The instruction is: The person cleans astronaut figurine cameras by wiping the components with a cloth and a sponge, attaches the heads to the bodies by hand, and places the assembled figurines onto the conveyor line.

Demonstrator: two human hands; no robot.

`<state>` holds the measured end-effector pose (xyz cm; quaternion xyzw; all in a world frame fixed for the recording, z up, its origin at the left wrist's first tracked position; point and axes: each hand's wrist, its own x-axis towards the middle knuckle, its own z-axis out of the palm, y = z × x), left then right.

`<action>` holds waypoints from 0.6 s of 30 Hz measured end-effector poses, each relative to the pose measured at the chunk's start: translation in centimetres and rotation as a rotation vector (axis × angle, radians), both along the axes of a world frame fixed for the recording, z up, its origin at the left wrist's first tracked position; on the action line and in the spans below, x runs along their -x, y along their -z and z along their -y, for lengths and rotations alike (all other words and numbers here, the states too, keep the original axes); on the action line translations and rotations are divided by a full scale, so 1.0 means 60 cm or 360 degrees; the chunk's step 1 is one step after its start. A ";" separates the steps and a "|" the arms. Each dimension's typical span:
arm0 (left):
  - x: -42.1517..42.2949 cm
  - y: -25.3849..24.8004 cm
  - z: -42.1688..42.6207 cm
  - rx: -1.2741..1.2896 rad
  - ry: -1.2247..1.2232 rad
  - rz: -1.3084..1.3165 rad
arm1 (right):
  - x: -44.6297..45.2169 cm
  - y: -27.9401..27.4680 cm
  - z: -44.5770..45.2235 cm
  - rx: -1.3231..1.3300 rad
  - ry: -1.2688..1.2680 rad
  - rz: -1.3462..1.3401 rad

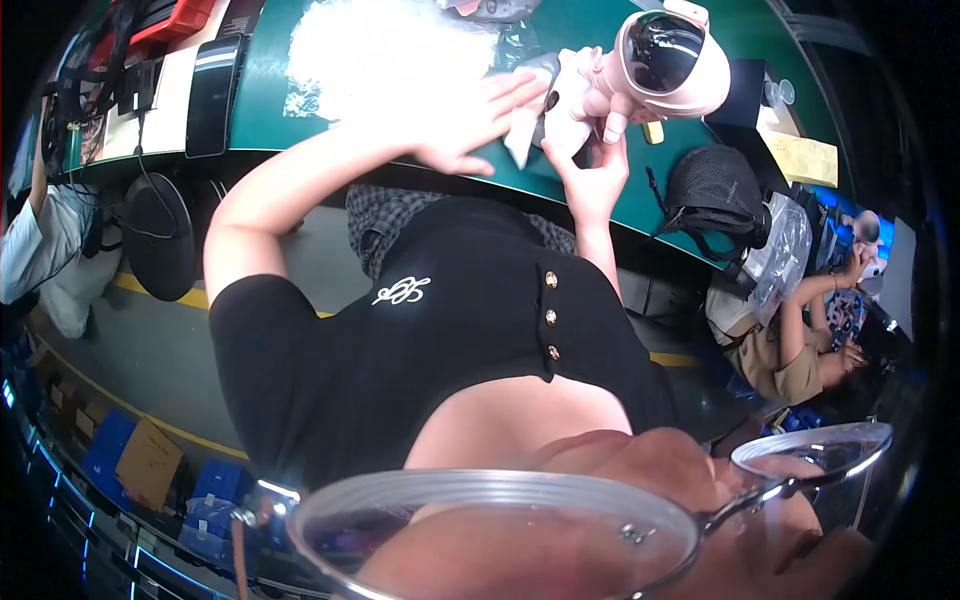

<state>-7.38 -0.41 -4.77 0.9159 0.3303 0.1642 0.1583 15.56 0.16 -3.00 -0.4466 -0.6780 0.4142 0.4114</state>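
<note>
A pale pink astronaut figurine [570,118] with a large helmet and dark glossy visor [665,52] lies tilted on the green table near its front edge. My right hand [592,185] grips its body from below, with the thumb and fingers around it. My left hand [485,115] has its fingers stretched out flat, with the thumb apart. Its fingertips reach to the grey part [545,75] at the figurine's lower end; whether they press on it I cannot tell. A small white pointed piece [520,138] shows just below those fingers.
Overexposed clear plastic [390,60] covers part of the green table [262,100]. A black mesh bag [715,185] and a yellow packet [800,155] lie to the right. A black device [213,95] stands left. Co-workers sit on both sides; a round black stool [158,235] is at left.
</note>
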 end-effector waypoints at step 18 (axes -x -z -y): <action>-0.102 0.000 -0.127 0.0799 -0.0355 0.0895 | -0.013 0.006 0.014 -0.0239 0.0041 0.0391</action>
